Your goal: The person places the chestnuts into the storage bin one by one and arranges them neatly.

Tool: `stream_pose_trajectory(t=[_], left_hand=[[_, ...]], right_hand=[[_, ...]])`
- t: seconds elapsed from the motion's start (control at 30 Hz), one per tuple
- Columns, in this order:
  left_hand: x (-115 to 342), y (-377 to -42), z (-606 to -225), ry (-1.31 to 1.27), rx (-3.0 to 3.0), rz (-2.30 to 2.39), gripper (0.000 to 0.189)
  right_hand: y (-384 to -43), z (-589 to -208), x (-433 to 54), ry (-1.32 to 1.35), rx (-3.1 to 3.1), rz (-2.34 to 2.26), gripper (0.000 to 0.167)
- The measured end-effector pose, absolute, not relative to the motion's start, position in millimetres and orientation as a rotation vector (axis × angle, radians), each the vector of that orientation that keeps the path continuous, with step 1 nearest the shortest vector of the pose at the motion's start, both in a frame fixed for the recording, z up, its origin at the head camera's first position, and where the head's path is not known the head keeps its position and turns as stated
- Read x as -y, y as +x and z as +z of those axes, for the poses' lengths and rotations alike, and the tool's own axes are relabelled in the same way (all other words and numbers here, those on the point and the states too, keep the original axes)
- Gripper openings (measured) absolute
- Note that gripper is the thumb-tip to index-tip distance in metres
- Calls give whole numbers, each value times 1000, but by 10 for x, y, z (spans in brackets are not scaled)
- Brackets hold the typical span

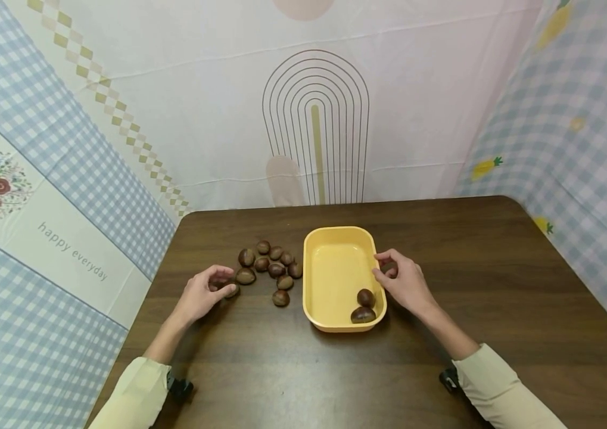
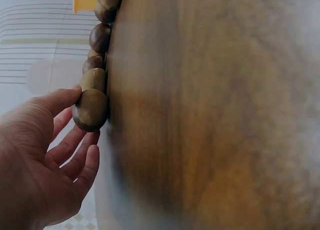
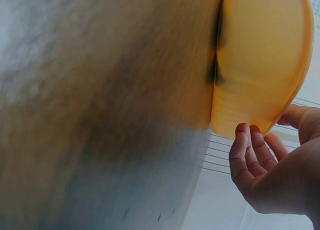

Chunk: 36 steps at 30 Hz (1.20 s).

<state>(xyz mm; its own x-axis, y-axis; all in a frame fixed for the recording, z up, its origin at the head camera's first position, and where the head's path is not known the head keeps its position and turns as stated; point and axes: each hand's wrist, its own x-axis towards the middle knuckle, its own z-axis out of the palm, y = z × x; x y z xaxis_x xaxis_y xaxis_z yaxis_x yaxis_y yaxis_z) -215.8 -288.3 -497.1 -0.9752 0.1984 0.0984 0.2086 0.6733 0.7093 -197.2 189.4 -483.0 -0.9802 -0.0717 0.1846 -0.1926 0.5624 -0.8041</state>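
Seen from my head, the yellow rounded-rectangular plastic-looking tray (image 1: pixel 335 262) sits on the dark brown wood-grain table (image 1: pixel 282 381), with two glossy brown rounded chestnuts (image 1: pixel 363 314) in its near right corner and bare floor elsewhere. Left of the tray lies a loose spread of brown chestnuts (image 1: pixel 276 270), the closest almost against its wall. My left hand (image 1: pixel 204 295) is at the end of that spread farthest from the tray, thumb and fingers bent about one brown oval chestnut (image 1: pixel 233 291). My right hand (image 1: pixel 407 283) is at the tray's right rim.

My left wrist shows that chestnut better: it sits between my thumb and fingertips, the grip only slightly wider than the nut, the other fingers loosely curved. More chestnuts line up toward the tray, whose yellow corner just shows.

My right wrist shows what my head cannot: the tray's outer side wall, my bent fingers against it and my thumb at the rim, a light pinch. The tray's contents are hidden here.
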Motion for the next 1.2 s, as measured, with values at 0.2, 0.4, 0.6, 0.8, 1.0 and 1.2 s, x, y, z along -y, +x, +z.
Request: stream_pose_trajectory(t=[0.2, 0.4, 0.6, 0.8, 1.0, 1.2], left_hand=[[2895, -2143, -5007, -337, 2861, -1209, 36], [2901, -2119, -5023, -330, 2864, -1209, 34], [2906, -2097, -5040, -337, 2865, -1221, 35], [2912, -2080, -5056, -358, 2849, -1233, 37], [2913, -2076, -5052, -360, 2839, -1257, 38], [2908, -2074, -5056, -350, 2842, -1275, 37]], right_hand=[[-1973, -4836, -1894, 225, 2657, 1388, 29], [-1975, -4840, -1894, 225, 2662, 1380, 29], [-1975, -4835, -1895, 225, 2660, 1379, 29], [-1974, -4839, -1897, 220, 2664, 1380, 29], [-1972, -4838, -1900, 219, 2662, 1372, 29], [-1972, -4845, -1897, 219, 2659, 1372, 29]])
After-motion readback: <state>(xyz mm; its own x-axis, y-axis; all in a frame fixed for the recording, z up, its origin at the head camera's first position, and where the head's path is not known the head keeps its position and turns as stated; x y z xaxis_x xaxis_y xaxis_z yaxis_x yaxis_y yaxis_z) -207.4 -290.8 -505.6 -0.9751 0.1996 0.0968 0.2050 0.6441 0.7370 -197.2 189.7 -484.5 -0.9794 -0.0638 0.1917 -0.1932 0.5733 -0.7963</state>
